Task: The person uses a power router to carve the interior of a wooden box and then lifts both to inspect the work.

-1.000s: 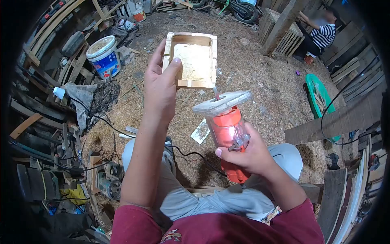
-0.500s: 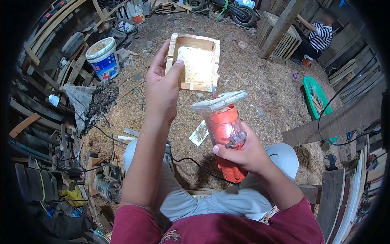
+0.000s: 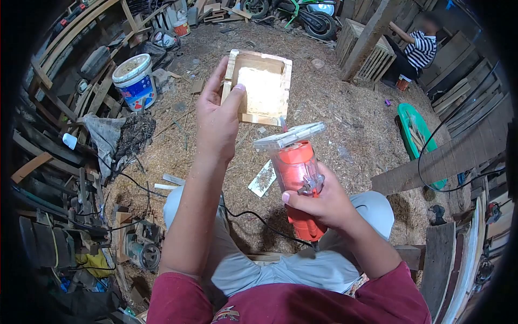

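Observation:
My left hand [image 3: 221, 102] grips a small square wooden box [image 3: 287, 86] by its left wall, thumb over the rim and fingers behind. The box's open side is turned toward me, with its pale inner face brightly lit. My right hand [image 3: 318, 200] is wrapped round an orange trim router [image 3: 297, 156], which points upward. The router's clear base plate [image 3: 288, 136] lies just below the box, and its bit [image 3: 283, 124] overlaps the box's lower right corner in this view. From the router's bottom end a black cord [image 3: 259, 218] runs off to the left.
Wood shavings cover the ground, with a white offcut [image 3: 263, 179] ahead of my knees. A paint bucket [image 3: 134, 81] stands at left, a green basin [image 3: 415, 129] of scraps at right. A person in a striped shirt [image 3: 421, 51] sits beyond a wooden post [image 3: 372, 40].
The box has dropped slightly in view and leans a little differently. The router stays in almost the same place, and both hands keep their holds.

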Demonstrator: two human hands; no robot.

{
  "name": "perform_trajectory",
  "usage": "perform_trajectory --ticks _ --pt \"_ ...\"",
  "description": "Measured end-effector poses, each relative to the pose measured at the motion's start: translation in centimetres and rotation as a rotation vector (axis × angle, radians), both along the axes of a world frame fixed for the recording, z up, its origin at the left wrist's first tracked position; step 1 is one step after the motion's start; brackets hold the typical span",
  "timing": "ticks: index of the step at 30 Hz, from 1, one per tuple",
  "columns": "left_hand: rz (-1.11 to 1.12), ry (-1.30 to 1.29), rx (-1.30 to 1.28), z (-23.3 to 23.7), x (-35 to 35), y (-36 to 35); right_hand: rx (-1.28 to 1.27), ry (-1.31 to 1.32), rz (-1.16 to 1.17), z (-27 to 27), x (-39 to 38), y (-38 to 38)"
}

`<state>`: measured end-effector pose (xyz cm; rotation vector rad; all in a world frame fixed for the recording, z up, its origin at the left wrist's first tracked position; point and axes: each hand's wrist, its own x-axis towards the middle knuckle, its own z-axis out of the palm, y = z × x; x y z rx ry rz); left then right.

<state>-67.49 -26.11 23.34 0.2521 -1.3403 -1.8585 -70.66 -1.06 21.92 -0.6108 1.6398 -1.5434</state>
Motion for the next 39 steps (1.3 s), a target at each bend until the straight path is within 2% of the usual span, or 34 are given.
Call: perform_trajectory --ticks 39 --pt "-0.019 0.028 0.004 0.26 0.04 0.59 0.053 -0.005 0.002 0.13 0.12 0.08"
